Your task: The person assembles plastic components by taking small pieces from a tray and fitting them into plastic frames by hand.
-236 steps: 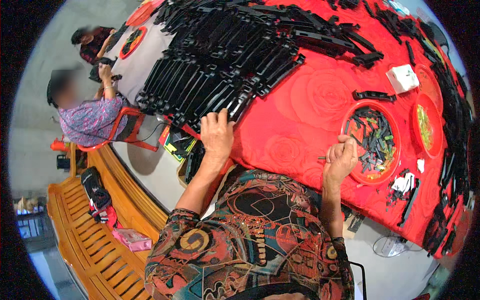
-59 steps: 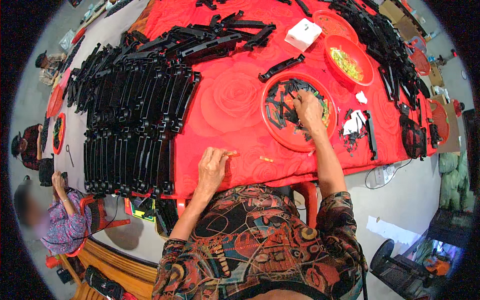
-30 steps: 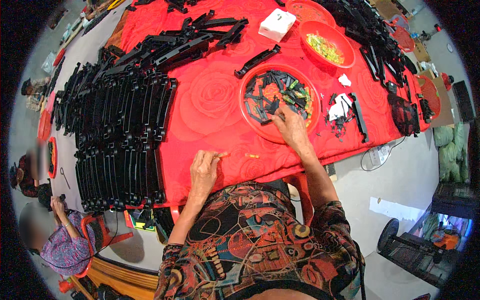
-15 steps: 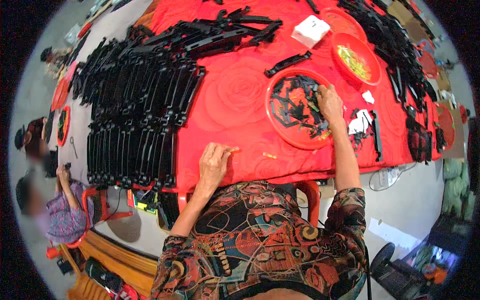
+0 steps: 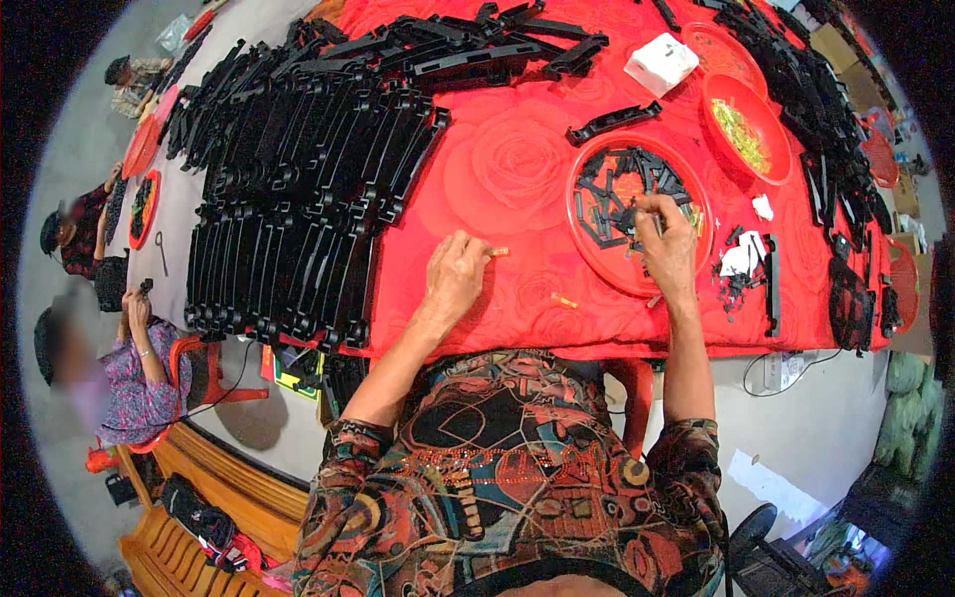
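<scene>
From where I stand, the biggest thing is the bench [image 5: 507, 328], spread with a red rose-patterned cloth where the person sits. On its left lies a great stack of long black bars [image 5: 288, 269], packed side by side in rows, with more jumbled behind. Right of the middle sits a wide red bowl [image 5: 605, 267], scattered inside with short black pieces [image 5: 652, 164]; beyond it, to the right, is a smaller red bowl [image 5: 779, 139] of yellow-green bits [image 5: 741, 134]. The two hands are well apart. The right hand [image 5: 667, 249] is over the wide bowl, fingers bent close together, though I can't fairly tell whether they grip a piece. The left hand [image 5: 456, 274] is low over the cloth, fingertips pinched on the end of a small yellow strip [image 5: 498, 253]. A white box [image 5: 662, 63] stands near the smaller bowl, and a single black bar [image 5: 614, 122] lies just behind the wide one. Smallest of all, a loose strip [image 5: 564, 300] lies on the cloth between the hands.
</scene>
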Available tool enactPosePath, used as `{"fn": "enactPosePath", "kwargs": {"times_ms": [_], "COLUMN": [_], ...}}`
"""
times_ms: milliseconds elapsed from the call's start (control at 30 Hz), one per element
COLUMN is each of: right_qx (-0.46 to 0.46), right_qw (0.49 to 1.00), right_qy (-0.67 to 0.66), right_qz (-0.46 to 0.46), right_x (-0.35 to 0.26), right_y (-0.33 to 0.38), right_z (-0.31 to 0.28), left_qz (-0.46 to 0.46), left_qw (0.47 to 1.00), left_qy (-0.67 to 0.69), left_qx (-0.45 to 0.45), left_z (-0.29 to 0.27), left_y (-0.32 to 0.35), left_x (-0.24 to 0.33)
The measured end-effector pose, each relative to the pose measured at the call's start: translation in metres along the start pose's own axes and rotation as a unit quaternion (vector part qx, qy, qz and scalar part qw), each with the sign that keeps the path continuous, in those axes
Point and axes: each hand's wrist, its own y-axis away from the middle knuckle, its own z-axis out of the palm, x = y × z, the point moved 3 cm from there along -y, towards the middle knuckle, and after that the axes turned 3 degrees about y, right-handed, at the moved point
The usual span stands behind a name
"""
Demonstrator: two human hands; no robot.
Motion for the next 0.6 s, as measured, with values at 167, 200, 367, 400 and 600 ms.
{"fn": "enactPosePath", "kwargs": {"times_ms": [167, 200, 367, 400, 600], "right_qx": [0.008, 0.002, -0.021, -0.016, -0.026], "right_qw": [0.991, 0.989, 0.978, 0.978, 0.963], "right_qy": [-0.106, -0.125, -0.161, -0.162, -0.221], "right_qz": [0.076, 0.080, 0.130, 0.131, 0.149], "right_x": [0.010, 0.014, 0.014, 0.015, 0.027], "right_y": [0.017, 0.022, 0.054, 0.059, 0.077], "right_z": [-0.014, -0.017, -0.014, -0.013, -0.001], "left_qz": [-0.005, 0.002, 0.059, 0.063, 0.150], "left_qw": [0.999, 0.999, 0.990, 0.989, 0.980], "left_qy": [0.038, 0.041, 0.120, 0.120, 0.087], "left_qx": [-0.012, -0.016, -0.051, -0.053, -0.095], "left_z": [0.003, 0.003, 0.024, 0.032, 0.081], "left_y": [-0.031, -0.038, -0.068, -0.074, -0.091], "left_x": [-0.003, 0.001, 0.031, 0.039, 0.077]}}
